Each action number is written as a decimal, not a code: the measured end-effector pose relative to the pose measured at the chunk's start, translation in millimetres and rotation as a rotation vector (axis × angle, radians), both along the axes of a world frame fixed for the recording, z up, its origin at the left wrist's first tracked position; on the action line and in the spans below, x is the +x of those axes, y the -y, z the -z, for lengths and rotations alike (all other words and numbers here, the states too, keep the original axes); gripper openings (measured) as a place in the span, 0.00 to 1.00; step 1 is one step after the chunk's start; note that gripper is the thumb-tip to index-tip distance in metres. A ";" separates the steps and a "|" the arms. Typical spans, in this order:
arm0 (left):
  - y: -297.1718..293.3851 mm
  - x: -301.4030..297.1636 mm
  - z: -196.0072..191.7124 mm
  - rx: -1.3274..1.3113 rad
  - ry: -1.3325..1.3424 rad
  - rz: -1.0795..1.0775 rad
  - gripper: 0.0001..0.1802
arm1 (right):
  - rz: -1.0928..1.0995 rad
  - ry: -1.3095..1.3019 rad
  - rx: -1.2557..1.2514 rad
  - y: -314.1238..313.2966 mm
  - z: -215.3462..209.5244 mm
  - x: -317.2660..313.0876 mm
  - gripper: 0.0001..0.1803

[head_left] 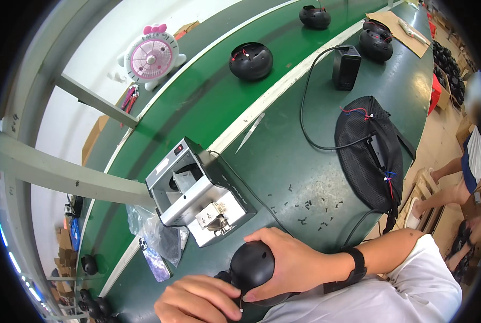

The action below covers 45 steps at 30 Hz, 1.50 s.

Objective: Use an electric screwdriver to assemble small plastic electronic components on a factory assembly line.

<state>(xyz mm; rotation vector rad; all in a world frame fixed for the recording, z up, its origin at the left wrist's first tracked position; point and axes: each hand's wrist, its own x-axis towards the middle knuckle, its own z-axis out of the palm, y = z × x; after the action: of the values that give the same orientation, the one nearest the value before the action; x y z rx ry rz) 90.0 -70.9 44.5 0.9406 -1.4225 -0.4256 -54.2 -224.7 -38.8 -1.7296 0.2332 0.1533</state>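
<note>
The right hand (pixel 297 264), at lower centre of the frame, wraps its fingers around a black round housing (pixel 253 265); the thumb presses below and the forefinger lies over the top. The left hand (pixel 197 299) is at the lower edge, to the left, with its fingers bent and close together. Its fingertips are just beside the lower left side of the housing, near a thin wire end (pixel 241 308); whether they pinch this wire, I cannot tell.

From the left fingertips, the housing lies toward the upper right. It is almost a ball, so no clear long axis shows. The right hand is the nearer one, because it is already touching.

Above the hands, near the centre, stands a silver and black machine (pixel 200 188). To the right of it, small dark screws (pixel 307 205) lie scattered on the green table (pixel 283 161). At left of the hands is a phone (pixel 155 261) beside a clear plastic bag (pixel 145 223). Farther, at right of centre, lies a black mesh cushion (pixel 356 145).
</note>
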 end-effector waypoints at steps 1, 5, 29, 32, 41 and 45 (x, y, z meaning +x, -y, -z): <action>0.5 6.7 -8.6 0.063 -0.022 0.153 0.21 | -0.004 0.023 0.012 -0.3 0.1 0.6 0.58; 2.9 8.1 -30.4 -0.002 -0.261 -0.060 0.32 | -0.036 0.022 0.007 -1.4 0.3 -0.1 0.57; -1.0 -28.9 -29.5 0.026 -0.494 -0.150 0.48 | -0.038 0.079 -0.092 -14.3 -3.0 -0.4 0.58; 3.9 -26.4 -19.3 0.090 -0.427 -0.092 0.47 | -0.049 0.072 -0.112 -16.7 -4.2 0.5 0.58; 15.6 -36.9 11.9 -0.147 -0.010 0.057 0.11 | 0.077 0.038 -0.105 -24.4 -1.8 2.2 0.55; 8.6 -51.5 16.9 -0.150 -0.158 -0.245 0.12 | 0.117 0.055 -0.105 -26.8 -3.6 1.5 0.55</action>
<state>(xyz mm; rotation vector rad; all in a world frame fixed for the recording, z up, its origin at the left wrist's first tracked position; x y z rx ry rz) 38.5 -79.5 27.6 0.9251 -1.1626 -0.2024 -52.7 -197.9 -35.1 -1.8161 0.3061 0.0081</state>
